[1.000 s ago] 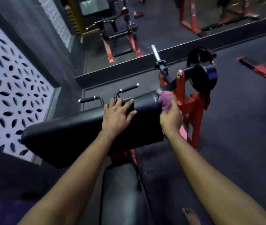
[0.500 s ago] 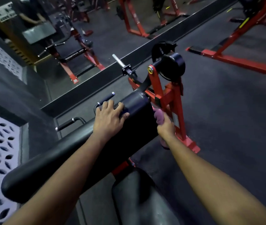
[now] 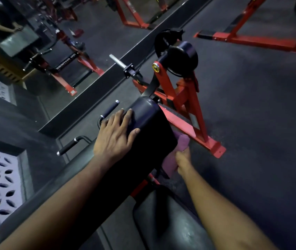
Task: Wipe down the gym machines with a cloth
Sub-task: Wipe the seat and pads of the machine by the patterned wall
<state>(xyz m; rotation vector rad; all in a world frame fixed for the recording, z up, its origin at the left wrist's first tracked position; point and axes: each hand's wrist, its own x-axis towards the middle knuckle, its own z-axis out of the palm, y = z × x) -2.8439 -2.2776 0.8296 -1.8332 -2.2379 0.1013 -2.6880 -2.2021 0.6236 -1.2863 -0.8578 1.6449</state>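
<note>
- Progress: I judge this machine part-wiped. The cloth (image 3: 181,140) is at the end face of the black pad (image 3: 149,123); the red frame (image 3: 185,105) beyond the fingers looks undone.
- My left hand (image 3: 114,134): fingers spread flat, pressing on the pad top and holding nothing.
- My right hand (image 3: 183,158): fingers curled round the cloth, gripping it against the pad end.

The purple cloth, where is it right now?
In the head view the purple cloth is right of centre, gripped by the right hand beside the right end of the black pad, near the red frame.
</note>
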